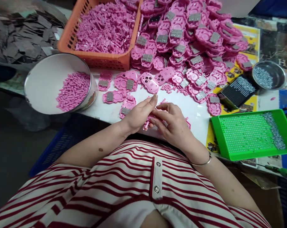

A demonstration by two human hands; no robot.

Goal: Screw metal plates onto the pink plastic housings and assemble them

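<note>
Red-and-white striped cloth shirt (pixel 134 167) nearest lens. Orange perforated plastic basket (pixel 96 58) beyond hands, full of small pink plastic pieces (pixel 107 28). Bare left hand (pixel 141 114): thumb extended, other fingers mostly hidden, grip cannot be told. Bare right hand (pixel 173 122): fingers bent, tips drawn close; firm pinch cannot be told. Slim pink plastic part (pixel 146 124): between hands, at right fingertips, partly covered.
</note>
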